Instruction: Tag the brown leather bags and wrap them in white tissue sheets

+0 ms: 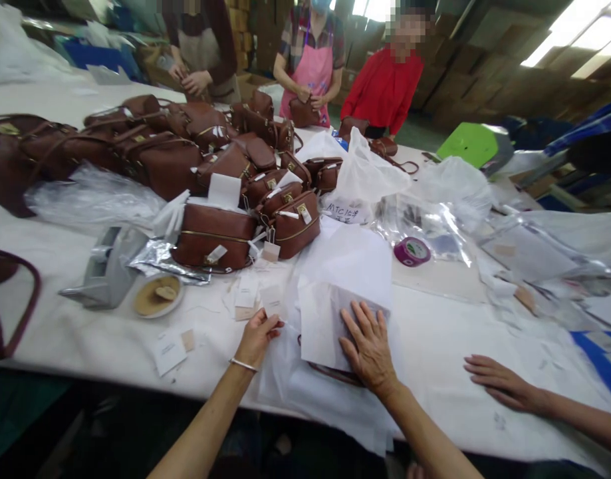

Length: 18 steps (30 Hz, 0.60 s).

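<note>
My left hand [259, 332], with a bangle at the wrist, pinches a small white tag card [272, 299] near the table's front edge. Fingers stretched out, my right hand [367, 339] lies flat on a white paper sheet with a greyish clear covering [319, 319]. A dark brown edge, perhaps of a bag [335, 374], shows under that sheet; the rest is hidden. White wrapping paper [358, 256] is spread beneath and behind it. More loose white tag cards [246, 289] lie just beyond my left hand.
Brown leather handbags [215, 233] crowd the table's left and middle. A grey tape dispenser [106, 266], a round dish [158, 296] and a purple tape roll [411, 251] stand nearby. Another person's hand [504, 382] rests at right. Several people stand across the table.
</note>
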{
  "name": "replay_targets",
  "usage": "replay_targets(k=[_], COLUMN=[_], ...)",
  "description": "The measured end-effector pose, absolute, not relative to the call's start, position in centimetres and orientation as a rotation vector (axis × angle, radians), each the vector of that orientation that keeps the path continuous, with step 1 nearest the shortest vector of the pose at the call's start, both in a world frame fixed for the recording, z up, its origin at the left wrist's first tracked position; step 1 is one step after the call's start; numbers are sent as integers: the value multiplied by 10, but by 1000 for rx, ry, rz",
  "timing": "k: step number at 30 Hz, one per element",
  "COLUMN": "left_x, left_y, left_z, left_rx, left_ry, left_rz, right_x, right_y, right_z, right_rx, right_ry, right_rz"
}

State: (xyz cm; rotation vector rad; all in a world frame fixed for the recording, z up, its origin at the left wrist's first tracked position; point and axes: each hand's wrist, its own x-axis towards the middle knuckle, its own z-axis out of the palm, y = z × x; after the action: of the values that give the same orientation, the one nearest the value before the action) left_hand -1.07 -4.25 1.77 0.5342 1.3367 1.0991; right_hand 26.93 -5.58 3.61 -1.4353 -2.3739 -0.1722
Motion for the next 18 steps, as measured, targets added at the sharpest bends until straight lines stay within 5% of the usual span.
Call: replay_targets(k=[11, 18], left_x=[-12, -15], left_y=[-49, -69], left_z=[24, 6], left_rx=[329, 278], left_ry=[1126, 1593], left_rz=[1188, 1355], right_x=[266, 266], right_y=[-54, -57], right_z=[42, 43], right_rx=[-1482, -1489], right_ry=[-2400, -2363], right_rz=[-215, -166])
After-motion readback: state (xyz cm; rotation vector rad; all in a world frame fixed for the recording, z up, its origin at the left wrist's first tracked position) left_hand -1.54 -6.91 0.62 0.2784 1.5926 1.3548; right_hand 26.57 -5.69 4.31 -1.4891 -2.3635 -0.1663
